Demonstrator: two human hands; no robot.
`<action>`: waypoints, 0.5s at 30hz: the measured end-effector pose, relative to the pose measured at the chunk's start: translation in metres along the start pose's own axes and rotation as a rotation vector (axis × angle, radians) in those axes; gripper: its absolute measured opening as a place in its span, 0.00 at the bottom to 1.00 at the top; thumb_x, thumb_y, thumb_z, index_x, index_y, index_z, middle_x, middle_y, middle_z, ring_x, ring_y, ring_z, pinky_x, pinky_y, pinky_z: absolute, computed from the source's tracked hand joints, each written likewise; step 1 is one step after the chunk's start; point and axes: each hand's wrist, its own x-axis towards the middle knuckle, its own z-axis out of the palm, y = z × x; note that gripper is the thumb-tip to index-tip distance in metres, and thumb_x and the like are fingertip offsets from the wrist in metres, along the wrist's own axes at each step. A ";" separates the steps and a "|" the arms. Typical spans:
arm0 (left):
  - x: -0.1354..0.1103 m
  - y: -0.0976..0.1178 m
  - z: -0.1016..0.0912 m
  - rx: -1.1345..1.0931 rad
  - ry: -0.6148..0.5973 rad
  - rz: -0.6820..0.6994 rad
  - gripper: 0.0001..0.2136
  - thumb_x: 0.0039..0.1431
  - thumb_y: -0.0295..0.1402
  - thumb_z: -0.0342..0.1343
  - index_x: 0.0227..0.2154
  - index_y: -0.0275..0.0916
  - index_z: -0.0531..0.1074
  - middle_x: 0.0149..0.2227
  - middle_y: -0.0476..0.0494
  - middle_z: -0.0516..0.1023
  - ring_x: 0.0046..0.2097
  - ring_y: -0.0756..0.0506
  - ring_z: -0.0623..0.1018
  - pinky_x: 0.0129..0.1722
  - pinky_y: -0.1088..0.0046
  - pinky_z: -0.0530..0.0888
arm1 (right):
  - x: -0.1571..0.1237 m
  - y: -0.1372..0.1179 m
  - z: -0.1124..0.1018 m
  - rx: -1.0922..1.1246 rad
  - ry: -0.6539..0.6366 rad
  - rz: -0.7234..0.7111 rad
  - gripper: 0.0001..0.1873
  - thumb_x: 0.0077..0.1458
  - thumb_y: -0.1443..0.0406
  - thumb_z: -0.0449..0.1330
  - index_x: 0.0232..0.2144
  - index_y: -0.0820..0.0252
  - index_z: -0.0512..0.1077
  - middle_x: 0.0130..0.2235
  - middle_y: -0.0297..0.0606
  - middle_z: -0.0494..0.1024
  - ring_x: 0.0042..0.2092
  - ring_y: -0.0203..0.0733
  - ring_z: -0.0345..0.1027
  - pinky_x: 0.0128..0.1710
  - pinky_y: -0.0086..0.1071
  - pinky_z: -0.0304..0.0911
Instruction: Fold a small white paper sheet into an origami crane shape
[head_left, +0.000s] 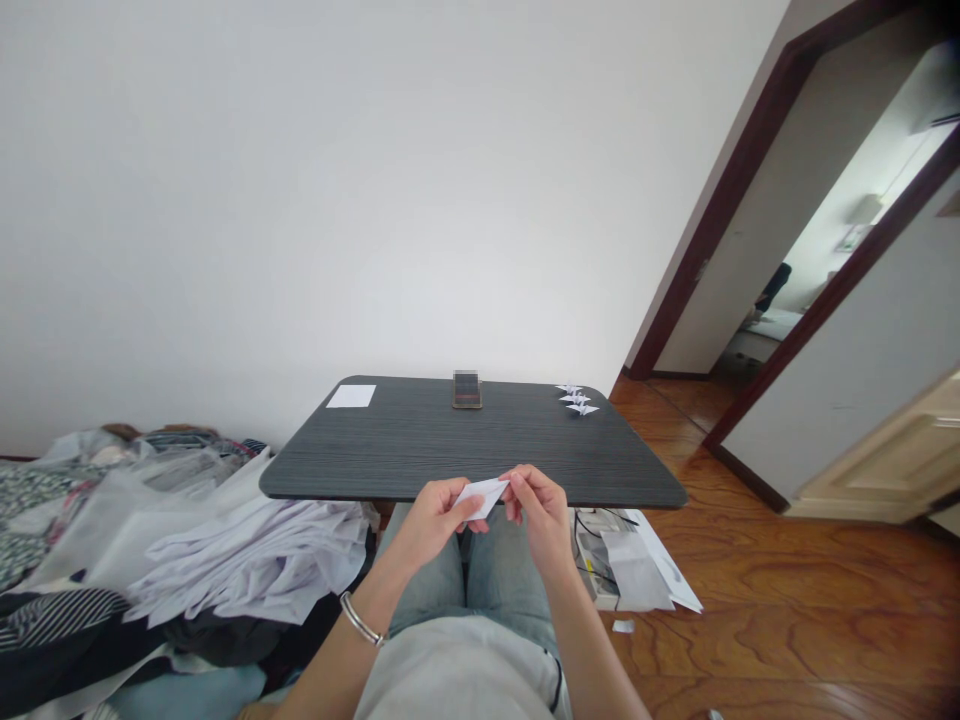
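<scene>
A small folded piece of white paper (486, 492) is held between my two hands, just in front of the table's near edge. My left hand (441, 515) grips its left side, thumb on top. At its right corner, the thumb and fingertips of my right hand (538, 505) pinch the paper. On the far right of the dark table (405, 440) several white paper cranes (577, 399) sit close together. A flat white sheet of paper (352, 396) lies at the far left of the tabletop.
A phone (466, 390) stands at the table's back middle, near the white wall. Clothes and fabric (255, 550) are heaped on the left. Right of my legs are papers (637, 570) and cables beside a wooden floor (750, 590). A doorway opens at the right.
</scene>
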 end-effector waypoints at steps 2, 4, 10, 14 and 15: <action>0.000 0.000 0.000 0.030 0.010 0.007 0.15 0.53 0.43 0.52 0.23 0.33 0.69 0.20 0.46 0.75 0.23 0.49 0.72 0.22 0.78 0.62 | 0.000 0.000 0.001 -0.054 0.013 0.000 0.13 0.52 0.57 0.57 0.26 0.61 0.71 0.19 0.29 0.65 0.18 0.29 0.54 0.16 0.24 0.49; 0.000 -0.001 -0.001 0.058 0.013 0.017 0.15 0.54 0.42 0.52 0.23 0.33 0.68 0.20 0.47 0.75 0.24 0.49 0.72 0.23 0.78 0.62 | 0.001 0.002 0.001 -0.135 0.027 -0.002 0.12 0.50 0.58 0.59 0.24 0.62 0.70 0.18 0.29 0.65 0.18 0.29 0.54 0.16 0.24 0.49; 0.000 -0.002 0.001 0.051 0.044 0.067 0.18 0.57 0.42 0.47 0.21 0.34 0.68 0.19 0.49 0.71 0.24 0.50 0.70 0.22 0.79 0.60 | 0.001 0.008 0.002 -0.243 0.057 -0.025 0.13 0.53 0.60 0.56 0.21 0.62 0.66 0.18 0.28 0.62 0.18 0.28 0.52 0.17 0.24 0.49; 0.001 -0.001 0.002 0.001 0.081 0.090 0.17 0.57 0.41 0.48 0.20 0.33 0.68 0.19 0.50 0.67 0.23 0.52 0.66 0.23 0.79 0.62 | 0.000 0.011 0.006 -0.128 0.065 -0.043 0.07 0.52 0.61 0.57 0.31 0.59 0.66 0.21 0.27 0.63 0.18 0.29 0.55 0.17 0.23 0.52; 0.001 -0.001 0.002 -0.019 0.086 0.088 0.17 0.56 0.41 0.49 0.20 0.33 0.68 0.19 0.51 0.66 0.23 0.52 0.66 0.23 0.79 0.63 | 0.000 0.011 0.007 -0.094 0.057 -0.040 0.09 0.51 0.61 0.58 0.35 0.58 0.65 0.23 0.27 0.64 0.19 0.29 0.57 0.17 0.23 0.53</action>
